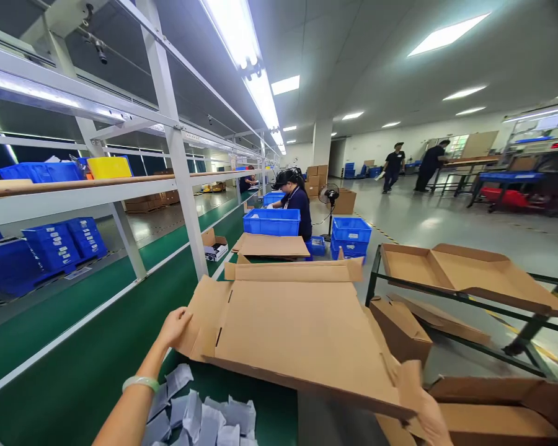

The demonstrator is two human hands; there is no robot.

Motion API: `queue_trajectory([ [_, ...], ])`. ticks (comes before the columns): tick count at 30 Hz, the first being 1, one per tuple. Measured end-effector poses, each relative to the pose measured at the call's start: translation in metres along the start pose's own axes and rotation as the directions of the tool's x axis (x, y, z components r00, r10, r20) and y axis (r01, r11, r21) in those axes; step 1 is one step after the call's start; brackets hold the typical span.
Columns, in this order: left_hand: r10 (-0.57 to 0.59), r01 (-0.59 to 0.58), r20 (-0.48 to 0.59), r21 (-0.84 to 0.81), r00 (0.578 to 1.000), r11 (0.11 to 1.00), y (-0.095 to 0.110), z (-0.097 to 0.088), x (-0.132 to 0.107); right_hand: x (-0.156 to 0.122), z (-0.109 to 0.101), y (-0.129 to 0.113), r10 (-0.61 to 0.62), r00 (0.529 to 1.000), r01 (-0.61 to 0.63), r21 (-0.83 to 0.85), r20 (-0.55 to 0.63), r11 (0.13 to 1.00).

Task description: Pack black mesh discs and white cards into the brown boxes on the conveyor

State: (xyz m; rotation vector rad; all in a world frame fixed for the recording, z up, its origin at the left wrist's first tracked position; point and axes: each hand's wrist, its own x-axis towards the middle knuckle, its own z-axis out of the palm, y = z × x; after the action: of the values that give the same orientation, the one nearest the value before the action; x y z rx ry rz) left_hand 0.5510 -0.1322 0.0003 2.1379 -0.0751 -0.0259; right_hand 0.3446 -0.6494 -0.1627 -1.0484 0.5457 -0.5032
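A partly folded cardboard box (292, 322) is held up in front of me, its flaps and far wall standing out. My left hand (174, 328) pinches the left side flap, a pale bangle on that wrist. Around the near right corner my right hand (425, 409) is closed, its fingers partly hidden by a cardboard flap. Below the box's left end, several small grey-white wrapped packets (204, 415) lie heaped on the green work surface (272, 399).
Flat cardboard (274, 244) and a blue bin (272, 222) stand ahead, near a seated co-worker (295, 195). To the right, an opened box (469, 272) rests on a metal rack (493, 306). A white frame post (174, 136) rises at left beside the green belt (97, 347).
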Motion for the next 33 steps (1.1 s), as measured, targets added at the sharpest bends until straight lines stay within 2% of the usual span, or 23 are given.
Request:
queue_trajectory([
  [2,0.12,-0.108,-0.095,0.121,0.988,0.987,0.016,0.014,0.002,-0.002,0.022,-0.01,0.069,0.997,-0.07,0.02,0.048,0.997],
  [3,0.23,-0.203,-0.103,0.224,0.968,0.953,0.023,0.023,-0.002,-0.004,0.031,-0.013,0.115,0.99,-0.117,0.02,0.083,0.993],
  [4,0.355,-0.315,-0.059,0.342,0.933,0.885,0.03,0.033,-0.01,-0.007,0.038,-0.012,0.163,0.98,-0.164,0.002,0.11,0.986],
  [5,0.468,-0.434,0.042,0.456,0.883,0.777,0.035,0.045,-0.019,-0.01,0.043,-0.01,0.203,0.971,-0.2,-0.035,0.123,0.979],
  [6,0.531,-0.541,0.187,0.524,0.826,0.657,0.039,0.057,-0.029,-0.012,0.046,-0.006,0.23,0.965,-0.22,-0.089,0.124,0.971],
  [8,0.484,-0.659,0.448,0.548,0.752,0.516,0.041,0.083,-0.048,-0.015,0.048,0.002,0.23,0.968,-0.198,-0.251,0.105,0.948],
  [9,0.419,-0.674,0.528,0.554,0.739,0.489,0.04,0.095,-0.054,-0.016,0.048,0.005,0.194,0.977,-0.15,-0.356,0.09,0.922],
  [10,0.356,-0.67,0.571,0.571,0.739,0.475,0.039,0.105,-0.059,-0.016,0.049,0.005,0.142,0.987,-0.095,-0.457,0.071,0.885],
  [12,0.278,-0.639,0.582,0.624,0.764,0.451,0.033,0.121,-0.064,-0.016,0.055,0.0,-0.004,1.0,0.022,-0.604,0.031,0.797],
  [14,0.254,-0.614,0.565,0.654,0.785,0.442,0.027,0.129,-0.066,-0.021,0.07,-0.011,-0.203,0.975,0.211,-0.692,0.094,0.69],
  [15,0.249,-0.609,0.562,0.659,0.789,0.442,0.024,0.132,-0.067,-0.026,0.081,-0.017,-0.285,0.939,0.335,-0.709,0.194,0.62],
  [16,0.241,-0.604,0.56,0.664,0.792,0.44,0.02,0.133,-0.069,-0.032,0.095,-0.021,-0.341,0.877,0.475,-0.71,0.338,0.52],
  [17,0.231,-0.599,0.56,0.669,0.796,0.441,0.017,0.134,-0.072,-0.04,0.111,-0.024,-0.343,0.793,0.608,-0.684,0.503,0.403],
  [19,0.212,-0.583,0.554,0.676,0.805,0.45,0.012,0.133,-0.08,-0.06,0.145,-0.023,-0.16,0.619,0.784,-0.591,0.769,0.192],
  [20,0.205,-0.574,0.548,0.678,0.811,0.459,0.011,0.131,-0.085,-0.07,0.162,-0.019,-0.027,0.555,0.829,-0.551,0.831,0.094],
  [21,0.2,-0.567,0.544,0.677,0.815,0.469,0.01,0.128,-0.091,-0.079,0.177,-0.014,0.094,0.522,0.852,-0.524,0.848,-0.011],
  [22,0.197,-0.562,0.542,0.67,0.817,0.485,0.011,0.123,-0.097,-0.088,0.19,-0.009,0.186,0.523,0.853,-0.509,0.832,-0.117],
  [23,0.202,-0.559,0.541,0.652,0.816,0.512,0.012,0.116,-0.103,-0.094,0.201,-0.004,0.239,0.547,0.835,-0.507,0.802,-0.213],
  [25,0.237,-0.549,0.524,0.59,0.818,0.592,0.016,0.097,-0.121,-0.102,0.213,0.003,0.264,0.614,0.78,-0.523,0.744,-0.343],
  [27,0.279,-0.506,0.454,0.522,0.846,0.686,0.019,0.068,-0.148,-0.102,0.217,0.002,0.267,0.655,0.746,-0.547,0.707,-0.381],
  [30,0.251,-0.36,0.273,0.498,0.929,0.789,0.008,0.017,-0.208,-0.099,0.223,-0.008,0.245,0.658,0.744,-0.565,0.712,-0.356],
  [32,0.187,-0.226,0.127,0.517,0.974,0.826,-0.01,-0.016,-0.259,-0.106,0.237,-0.011,0.216,0.606,0.788,-0.542,0.766,-0.291],
  [33,0.162,-0.163,0.048,0.524,0.986,0.836,-0.022,-0.031,-0.287,-0.114,0.247,-0.01,0.209,0.549,0.832,-0.508,0.809,-0.223],
])
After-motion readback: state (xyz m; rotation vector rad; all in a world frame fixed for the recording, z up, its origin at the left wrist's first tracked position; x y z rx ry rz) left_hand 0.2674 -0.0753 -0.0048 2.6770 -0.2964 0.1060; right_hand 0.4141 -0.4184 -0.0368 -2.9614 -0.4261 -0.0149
